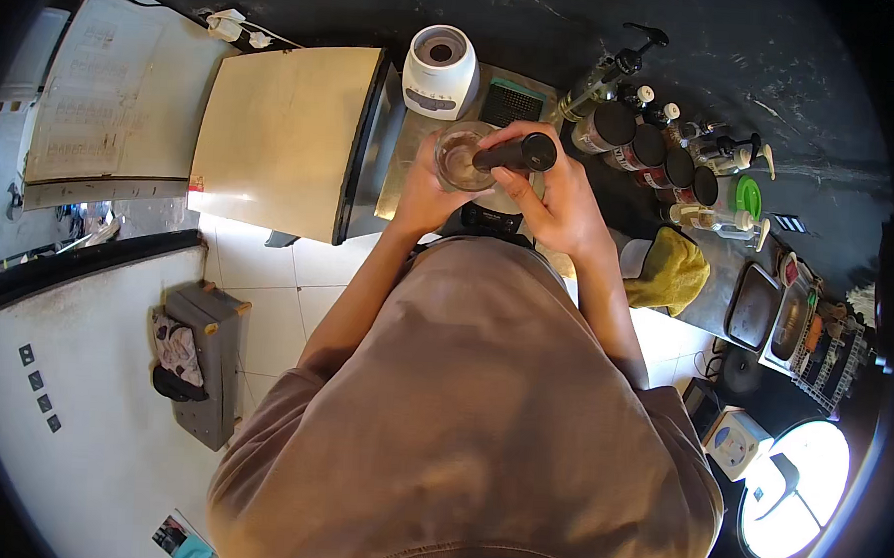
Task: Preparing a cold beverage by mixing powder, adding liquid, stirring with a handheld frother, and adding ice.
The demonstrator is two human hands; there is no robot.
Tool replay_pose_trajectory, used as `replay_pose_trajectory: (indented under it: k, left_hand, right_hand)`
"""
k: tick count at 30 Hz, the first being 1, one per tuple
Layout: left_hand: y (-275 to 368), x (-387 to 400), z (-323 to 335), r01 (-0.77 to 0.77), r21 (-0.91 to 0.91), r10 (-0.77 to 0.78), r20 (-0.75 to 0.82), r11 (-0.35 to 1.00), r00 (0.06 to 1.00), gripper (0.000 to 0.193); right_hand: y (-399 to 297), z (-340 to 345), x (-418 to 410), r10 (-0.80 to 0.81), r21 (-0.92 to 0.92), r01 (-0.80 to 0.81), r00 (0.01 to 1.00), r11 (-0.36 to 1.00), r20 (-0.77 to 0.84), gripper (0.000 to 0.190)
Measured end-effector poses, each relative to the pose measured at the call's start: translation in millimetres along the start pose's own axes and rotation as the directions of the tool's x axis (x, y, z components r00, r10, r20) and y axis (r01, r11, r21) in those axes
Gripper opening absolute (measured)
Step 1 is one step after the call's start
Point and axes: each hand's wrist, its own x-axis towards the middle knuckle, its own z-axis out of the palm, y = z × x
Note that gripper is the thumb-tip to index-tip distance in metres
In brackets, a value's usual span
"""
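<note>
My left hand (426, 196) is closed around the side of a clear round cup (463, 156); its inside looks wet or cloudy. In my right hand (563, 198) is a dark cylindrical handheld tool (523, 154), perhaps a frother, tilted with its far end over the cup. My right fingertips come near the cup's rim; whether they touch it I cannot tell. The tool's lower end is hidden or too unclear to see. Below my hands lies a black kitchen scale (491, 219), partly hidden. A white appliance with a round top opening (440, 73) stands just beyond the cup.
Behind my right hand stand several dark-lidded jars (638, 147) and pump bottles (597, 91). A green-rimmed black mat (512, 104) lies beyond my hands. A yellow-green cloth (668, 272) hangs at the counter edge. A pale-topped cabinet (289, 134) is on the left; a metal tray (754, 306) is far right.
</note>
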Motion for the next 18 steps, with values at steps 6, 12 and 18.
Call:
replay_pose_trajectory:
  k: [6,12,18]
  left_hand:
    - [-5.9,-0.6,1.3,0.043,-0.062,-0.043,0.004,0.997,0.999,0.088]
    - [-16.0,0.9,1.0,0.004,-0.042,-0.004,0.005,0.999,1.000,0.085]
    - [-11.5,2.3,0.0,0.009,-0.045,-0.009,0.005,0.999,1.000,0.085]
  right_hand:
    - [0.4,0.4,0.3,-0.015,-0.005,0.015,1.000,1.000,0.003,0.032]
    - [3.2,2.0,0.8,-0.022,-0.008,0.022,1.000,1.000,-0.010,0.032]
    - [4.2,1.3,1.8,-0.015,-0.001,0.015,1.000,1.000,-0.020,0.032]
